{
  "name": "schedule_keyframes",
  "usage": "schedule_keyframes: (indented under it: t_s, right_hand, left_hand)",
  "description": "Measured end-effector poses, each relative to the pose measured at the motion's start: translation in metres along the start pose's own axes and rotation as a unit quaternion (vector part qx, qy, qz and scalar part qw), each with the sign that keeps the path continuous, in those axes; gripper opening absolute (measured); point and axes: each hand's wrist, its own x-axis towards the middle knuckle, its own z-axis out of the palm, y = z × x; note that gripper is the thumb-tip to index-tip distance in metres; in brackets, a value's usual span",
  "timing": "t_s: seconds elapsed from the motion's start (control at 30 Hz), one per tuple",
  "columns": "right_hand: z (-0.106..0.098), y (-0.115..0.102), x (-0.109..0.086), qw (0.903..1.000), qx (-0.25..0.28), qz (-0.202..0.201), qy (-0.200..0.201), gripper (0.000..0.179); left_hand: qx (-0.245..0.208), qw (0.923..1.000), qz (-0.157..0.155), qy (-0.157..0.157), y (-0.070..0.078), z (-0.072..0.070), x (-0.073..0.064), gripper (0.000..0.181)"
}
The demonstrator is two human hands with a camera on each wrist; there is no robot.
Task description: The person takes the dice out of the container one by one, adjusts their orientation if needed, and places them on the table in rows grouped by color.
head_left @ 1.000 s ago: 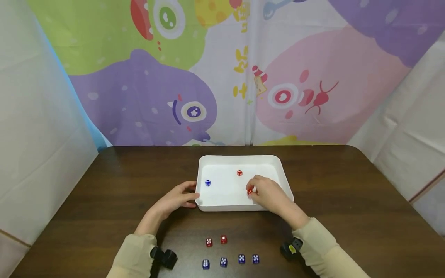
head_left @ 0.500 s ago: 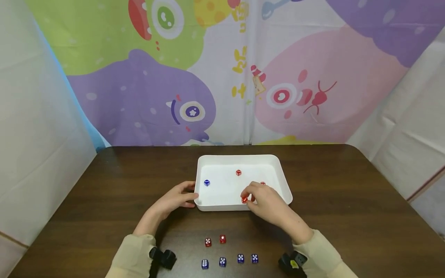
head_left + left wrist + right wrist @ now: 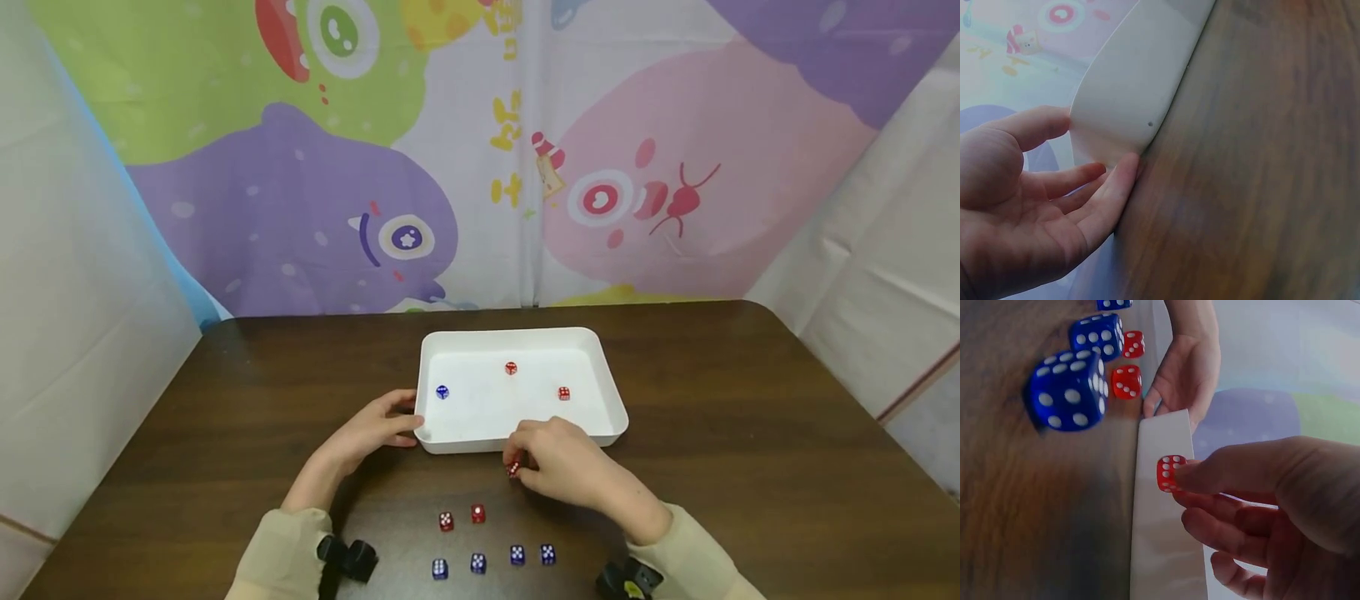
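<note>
My right hand (image 3: pixel 566 462) pinches a red die (image 3: pixel 1170 473) between thumb and fingers, just in front of the near wall of a white tray (image 3: pixel 480 442). At the tray's left side, my left hand (image 3: pixel 375 429) rests its thumb and loosely extended fingers (image 3: pixel 1125 169) against the outer wall. Inside the tray lie a blue die (image 3: pixel 442 392) at left, a red die (image 3: pixel 511 367) toward the back and another red die (image 3: pixel 564 393) at right. Two red dice, one showing a single dot (image 3: pixel 478 513) and one beside it (image 3: pixel 446 521), lie on the table before the tray.
A row of several blue dice (image 3: pixel 478 563) lies nearest the front of the dark wooden table (image 3: pixel 315 367). A printed cartoon curtain (image 3: pixel 360 217) hangs behind, with white cloth at both sides. Each wrist wears a black camera (image 3: pixel 360 561).
My right hand has carried the red die from inside the tray toward me, over the near rim. The right-hand red die in the tray is now uncovered. My left hand stays on the tray.
</note>
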Motion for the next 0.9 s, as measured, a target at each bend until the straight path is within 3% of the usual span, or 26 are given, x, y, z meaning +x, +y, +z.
schedule_keyframes:
  t_s: [0.43, 0.77, 0.9]
  right_hand:
    - [0.0079, -0.0089, -0.0015, 0.9951, 0.001, -0.028, -0.095, 0.009]
    - [0.0083, -0.0104, -0.0027, 0.9928, -0.005, -0.034, -0.115, 0.011]
    - [0.0011, -0.0062, -0.0044, 0.9936, 0.003, -0.018, -0.111, 0.009]
  left_hand:
    - [0.004, 0.9999, 0.005, -0.010, 0.0005, -0.0027, 0.0016, 0.052]
    - [0.004, 0.9999, 0.003, -0.009, 0.0007, -0.0027, 0.0008, 0.051]
    - [0.006, 0.9999, 0.002, -0.008, -0.0006, -0.0025, 0.0015, 0.052]
